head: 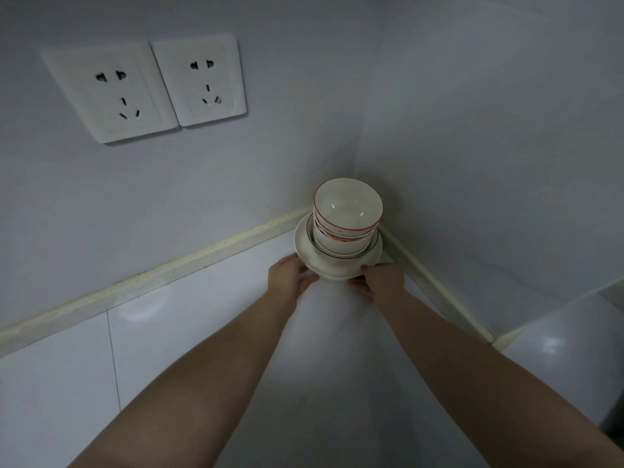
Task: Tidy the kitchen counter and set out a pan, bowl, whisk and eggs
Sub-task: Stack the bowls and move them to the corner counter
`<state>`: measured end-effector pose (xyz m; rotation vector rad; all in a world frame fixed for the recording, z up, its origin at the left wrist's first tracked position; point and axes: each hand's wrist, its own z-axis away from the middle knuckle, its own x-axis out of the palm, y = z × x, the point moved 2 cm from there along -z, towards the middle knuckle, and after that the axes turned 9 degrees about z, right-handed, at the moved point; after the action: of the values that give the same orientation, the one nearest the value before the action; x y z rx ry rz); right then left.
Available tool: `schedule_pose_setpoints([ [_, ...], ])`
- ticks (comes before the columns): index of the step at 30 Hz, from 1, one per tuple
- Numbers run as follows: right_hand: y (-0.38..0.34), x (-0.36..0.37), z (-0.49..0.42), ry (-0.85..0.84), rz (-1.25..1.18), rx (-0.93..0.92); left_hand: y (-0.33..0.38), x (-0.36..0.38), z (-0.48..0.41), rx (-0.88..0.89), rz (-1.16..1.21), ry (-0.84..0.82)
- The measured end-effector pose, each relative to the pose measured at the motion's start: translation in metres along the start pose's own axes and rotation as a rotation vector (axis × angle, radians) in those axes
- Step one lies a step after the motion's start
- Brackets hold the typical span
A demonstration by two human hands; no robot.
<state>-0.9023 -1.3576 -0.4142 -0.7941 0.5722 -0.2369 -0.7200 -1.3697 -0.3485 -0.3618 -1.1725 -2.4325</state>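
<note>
At the counter's far corner two grey walls meet, and a white counter runs along below them, edged by a pale strip where it joins the walls. Off to the right lies a glossy white surface; what it belongs to cannot be told. Two white sockets sit side by side on the left wall, well apart from everything else.

Close into the corner is a white plate, with a shallow dish lined in dark at the rim lying in it. Upright in the dish stands a stack of bowls, nested one in another, the top one white inside with a red rim.

Both bare arms reach in from below. The left hand grips the plate's near left rim, its fingers curled under the edge. The right hand pinches the near right rim, thumb on top and fingers beneath. Whether the plate rests on the counter or is held just off it cannot be told
</note>
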Motion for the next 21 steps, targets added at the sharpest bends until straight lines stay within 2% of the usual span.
schedule_pose_setpoints([
  [5, -0.015, -0.006, 0.030, 0.010, -0.061, 0.011, 0.004, 0.002, 0.002, -0.023, 0.015, 0.016],
  [11, -0.012, -0.004, 0.027, -0.004, -0.052, 0.016, 0.006, 0.002, 0.005, -0.067, 0.028, -0.004],
  [17, -0.019, -0.004, 0.077, -0.061, -0.176, 0.078, 0.010, -0.001, 0.019, -0.078, -0.081, -0.032],
  [21, -0.023, -0.003, 0.111, -0.064, -0.137, 0.045, 0.020, -0.007, 0.043, -0.052, -0.182, -0.075],
])
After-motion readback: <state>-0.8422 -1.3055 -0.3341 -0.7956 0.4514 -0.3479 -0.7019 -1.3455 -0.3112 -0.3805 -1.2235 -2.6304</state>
